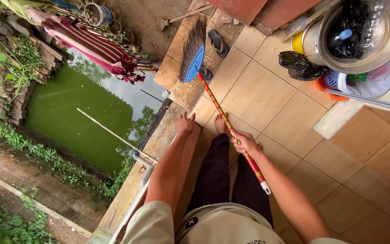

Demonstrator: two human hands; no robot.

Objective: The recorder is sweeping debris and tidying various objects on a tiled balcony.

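A broom [195, 54] with dark bristles, a blue head and a red-and-yellow patterned handle with a white end cap is laid slantwise over the tan tiled floor [267, 95], its bristles resting near a dark sandal [216, 41] at the step, and its handle is gripped by the closed right hand [245, 142], while the left hand [186, 124] is pressed open and empty on the concrete ledge [159, 140]. To the left a green pond [77, 108] crossed by a thin pole [113, 133] is seen, with striped cloth [91, 45] draped above it; to the right a large metal basin [362, 36] holding black bags is found, beside another black bag [301, 65] and an orange basket [335, 83]. The basin is cut off by the frame, and its contents are hard to make out.
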